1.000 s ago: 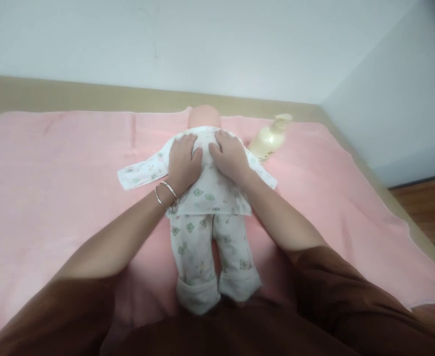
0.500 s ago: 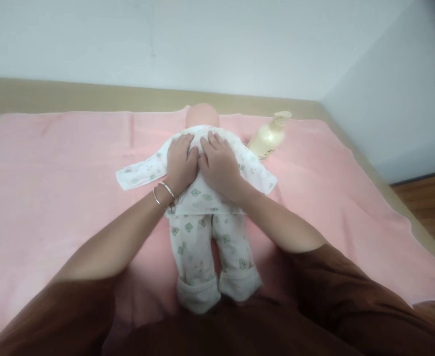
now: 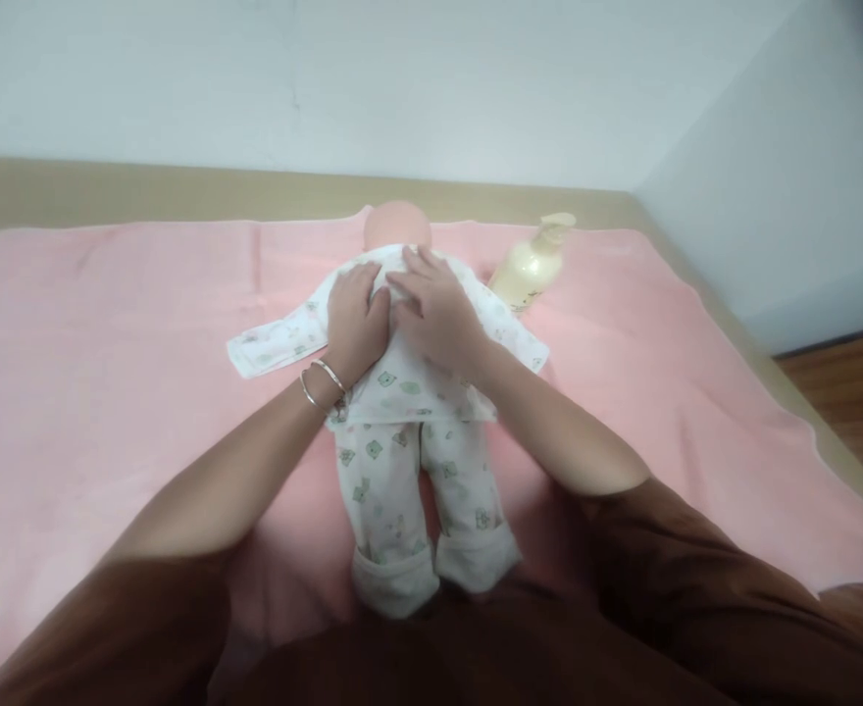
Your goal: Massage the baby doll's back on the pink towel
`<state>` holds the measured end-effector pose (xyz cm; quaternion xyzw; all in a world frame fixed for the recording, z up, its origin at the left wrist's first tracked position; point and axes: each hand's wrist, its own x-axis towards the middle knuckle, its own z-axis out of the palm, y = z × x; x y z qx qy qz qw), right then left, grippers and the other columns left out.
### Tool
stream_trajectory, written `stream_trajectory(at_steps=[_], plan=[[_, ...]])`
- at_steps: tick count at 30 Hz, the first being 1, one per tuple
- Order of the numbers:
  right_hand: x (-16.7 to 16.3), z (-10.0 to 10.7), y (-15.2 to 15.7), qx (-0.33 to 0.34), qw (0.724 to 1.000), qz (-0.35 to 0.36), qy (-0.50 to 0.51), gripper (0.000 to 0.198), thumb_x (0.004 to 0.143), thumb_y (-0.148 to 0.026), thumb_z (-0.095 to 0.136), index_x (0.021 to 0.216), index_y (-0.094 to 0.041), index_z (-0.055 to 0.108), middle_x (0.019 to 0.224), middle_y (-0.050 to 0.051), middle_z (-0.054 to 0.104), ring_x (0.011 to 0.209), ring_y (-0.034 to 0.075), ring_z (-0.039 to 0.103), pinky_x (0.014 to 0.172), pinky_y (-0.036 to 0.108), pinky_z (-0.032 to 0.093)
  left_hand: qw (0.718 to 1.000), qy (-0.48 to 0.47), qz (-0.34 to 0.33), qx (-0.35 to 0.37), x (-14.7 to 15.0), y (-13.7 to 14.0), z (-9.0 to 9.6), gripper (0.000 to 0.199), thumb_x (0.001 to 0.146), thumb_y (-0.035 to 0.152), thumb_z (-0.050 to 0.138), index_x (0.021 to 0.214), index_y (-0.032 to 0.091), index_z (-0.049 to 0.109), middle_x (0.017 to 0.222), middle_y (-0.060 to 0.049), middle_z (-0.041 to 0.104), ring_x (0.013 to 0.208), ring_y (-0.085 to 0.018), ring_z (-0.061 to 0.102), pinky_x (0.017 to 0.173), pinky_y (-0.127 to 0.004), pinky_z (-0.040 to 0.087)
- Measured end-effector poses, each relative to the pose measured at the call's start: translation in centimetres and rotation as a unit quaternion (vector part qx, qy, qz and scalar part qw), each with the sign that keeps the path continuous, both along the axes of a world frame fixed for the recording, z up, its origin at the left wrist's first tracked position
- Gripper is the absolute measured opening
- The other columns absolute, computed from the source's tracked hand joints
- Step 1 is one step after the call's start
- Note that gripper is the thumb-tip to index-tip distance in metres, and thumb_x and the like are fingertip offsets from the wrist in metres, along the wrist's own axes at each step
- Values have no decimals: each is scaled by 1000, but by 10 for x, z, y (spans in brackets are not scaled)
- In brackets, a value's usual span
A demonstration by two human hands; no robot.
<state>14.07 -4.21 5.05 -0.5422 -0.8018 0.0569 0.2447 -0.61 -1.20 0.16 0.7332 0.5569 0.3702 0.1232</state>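
Observation:
A baby doll [image 3: 397,225] lies on the pink cloth with its head at the far end and its legs toward me. It wears a white printed top [image 3: 402,392] and matching pants [image 3: 383,485] with turned-up cuffs. My left hand [image 3: 358,319] rests open on the left of the doll's upper back, palm down; a pair of silver bangles [image 3: 318,382] circles that wrist. My right hand [image 3: 438,309] is beside it on the right of the back, fingers spread and slightly raised in part. The palms are hidden, and the doll's face is out of sight.
A pale yellow pump bottle [image 3: 529,270] stands tilted-looking at the doll's right. The pink cloth [image 3: 129,392] covers most of a tan surface [image 3: 167,191], which meets a white wall [image 3: 438,88] behind. Wooden floor [image 3: 850,387] shows past the right edge.
My right hand has lifted slightly and shifted, its fingers now more spread. My left hand stays on the doll's back. The view has moved a little.

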Motion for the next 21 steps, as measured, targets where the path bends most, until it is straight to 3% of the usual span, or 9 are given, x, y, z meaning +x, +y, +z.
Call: stream_trajectory(at_steps=[4,11,18,21], plan=[[10,20,-2,38,999,1,20,49,101,-23,30,142,-22,58,166,6,41,163,32,26,130,69,25,1000,2,10,-9,1,-1,2,44,102,33,33,134,21,60,145,-9,64,136,-25,58,124,-44,46],[-2,-16,2,23,999,-41,18,47,103,-33,37,144,-21,56,169,12,37,163,40,21,128,74,23,998,-62,-1,-7,0,2,-1,45,96,32,41,131,18,65,146,-10,65,138,-27,58,128,-46,42],[14,16,-3,76,990,-109,47,54,103,-37,38,156,-26,43,173,7,30,166,38,12,133,70,15,997,-77,-4,-15,0,2,-3,46,94,32,44,134,19,65,148,-10,64,142,-28,56,131,-47,39],[4,5,-5,76,991,-102,38,58,99,-29,42,156,-20,43,175,11,23,166,39,11,134,66,17,996,-84,-2,-10,0,2,-3,44,96,33,44,133,21,65,146,-9,65,141,-27,57,129,-45,41]])
